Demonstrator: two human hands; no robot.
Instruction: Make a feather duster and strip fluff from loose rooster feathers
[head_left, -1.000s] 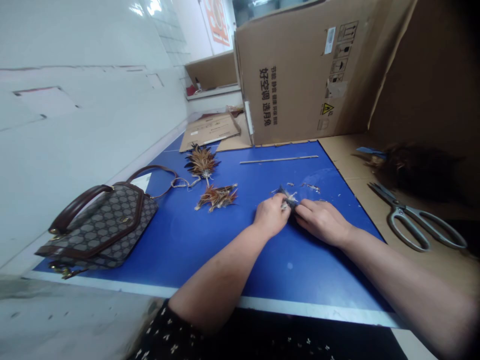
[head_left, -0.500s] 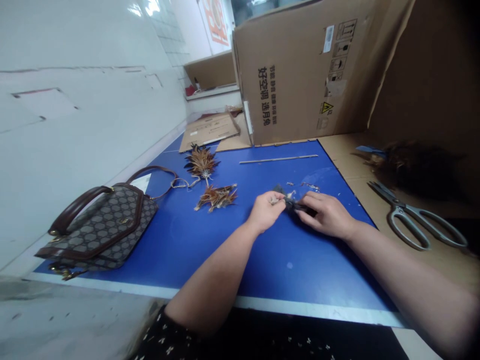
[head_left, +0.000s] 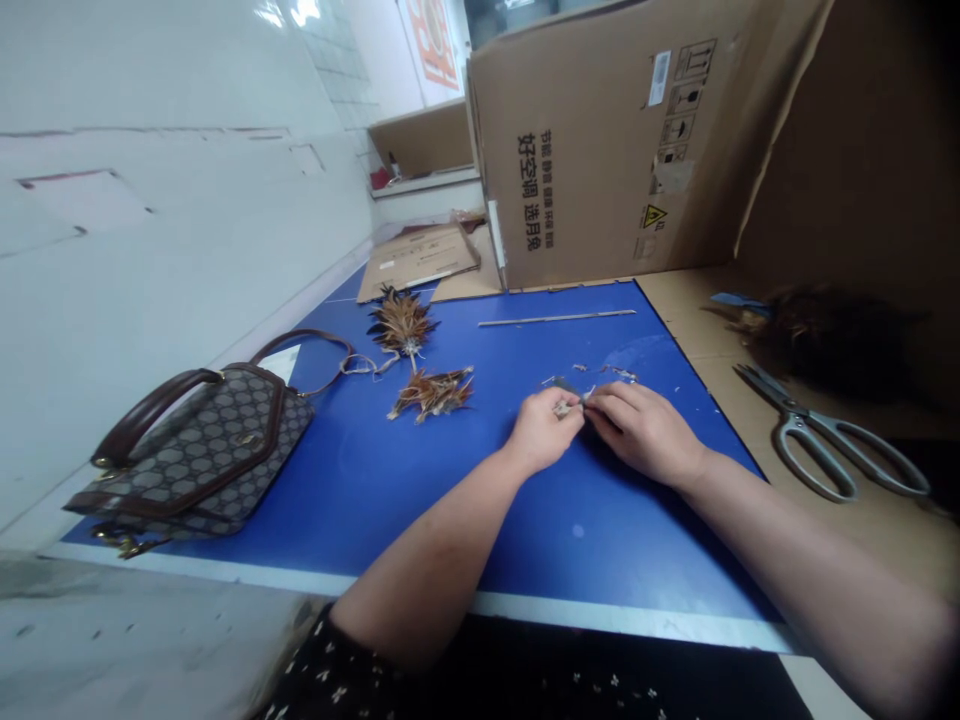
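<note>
Above the right half of the blue table mat, my left hand is closed in a pinch on a small feather, its pale end showing at the fingertips. My right hand meets it from the right, fingers pressed together at the same spot; most of what they pinch is hidden. Pale scraps lie just beyond the fingers. To the left rests a small pile of brown feathers. Behind that pile is a feather bundle bound to a short stem, with loose string beside it.
A patterned handbag stands at the left. Large scissors lie on cardboard at the right, near a dark feather heap. A thin stick lies toward the back, before a big cardboard box.
My hands have drawn closer together, the left moving slightly right. The dark fluffy part of the feather between them is now mostly covered by my fingers.
</note>
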